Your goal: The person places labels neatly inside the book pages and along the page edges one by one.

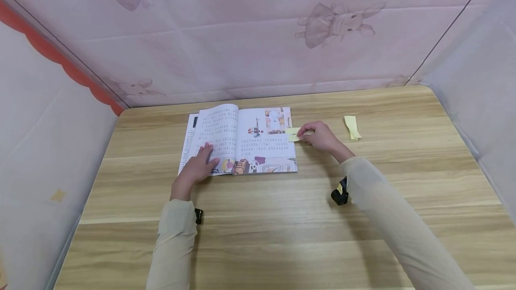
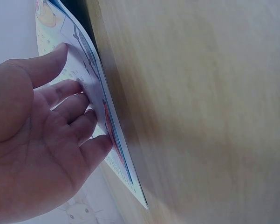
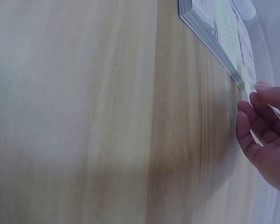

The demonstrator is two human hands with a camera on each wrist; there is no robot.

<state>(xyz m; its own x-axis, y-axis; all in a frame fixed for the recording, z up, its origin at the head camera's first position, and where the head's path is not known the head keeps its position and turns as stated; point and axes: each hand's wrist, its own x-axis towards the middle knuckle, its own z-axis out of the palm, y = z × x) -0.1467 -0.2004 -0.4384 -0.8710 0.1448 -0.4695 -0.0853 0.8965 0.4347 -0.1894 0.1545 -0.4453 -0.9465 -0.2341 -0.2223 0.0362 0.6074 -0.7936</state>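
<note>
An open book point(image 1: 264, 155) with printed text and coloured pictures lies on the wooden table. My left hand point(image 1: 197, 166) rests on the lower part of its left page, fingers spread; in the left wrist view this hand point(image 2: 51, 116) touches the page with its fingertips. At the book's right edge my right hand point(image 1: 320, 137) pinches a pale yellow sticky note point(image 1: 293, 134), which overlaps the margin of the right page. The right wrist view shows the thumb and fingers of that hand point(image 3: 268, 126) together at the page edge, with the note mostly hidden.
Another pale yellow paper strip point(image 1: 352, 127), slightly curled, lies on the table point(image 1: 266, 227) to the right of my right hand. Behind the table's far edge hangs a pink wall covering point(image 1: 242, 57) with rabbit figures. Dark devices sit at both wrists.
</note>
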